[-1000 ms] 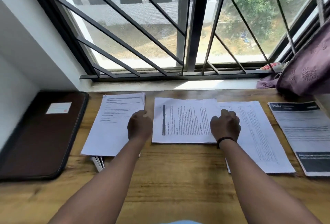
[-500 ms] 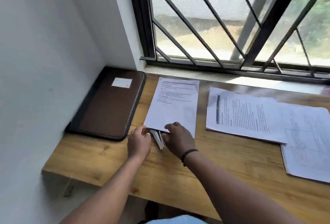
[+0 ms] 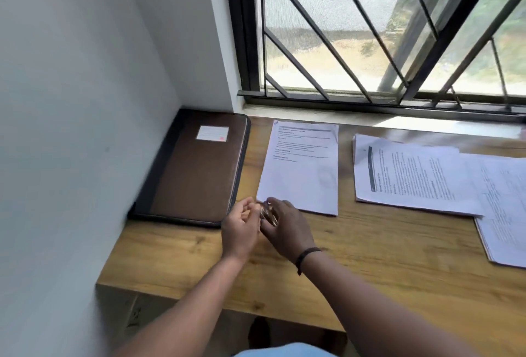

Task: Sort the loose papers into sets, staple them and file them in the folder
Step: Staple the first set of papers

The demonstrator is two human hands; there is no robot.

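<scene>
A small silvery stapler (image 3: 267,213), blurred, sits between my two hands at the near-left corner of the left paper set (image 3: 301,174). My right hand (image 3: 286,230) grips the stapler with its fingers curled round it. Just left of it, my left hand (image 3: 240,231) has loosely curled fingers and holds nothing that I can make out. A brown zip folder (image 3: 196,168) with a white label lies shut at the left end of the wooden desk (image 3: 370,257). A second printed set (image 3: 412,177) lies in the middle, and a third (image 3: 503,208) overlaps it at the right edge.
A white wall (image 3: 71,128) closes the desk's left side, right beside the folder. Behind the papers runs the window sill with a barred window (image 3: 355,43). The desk's near edge (image 3: 227,304) is below my forearms.
The view swung left to the desk's corner. Both hands left the middle papers and came to the left set's near corner, where the stapler has come out from under the sheet into my right hand.
</scene>
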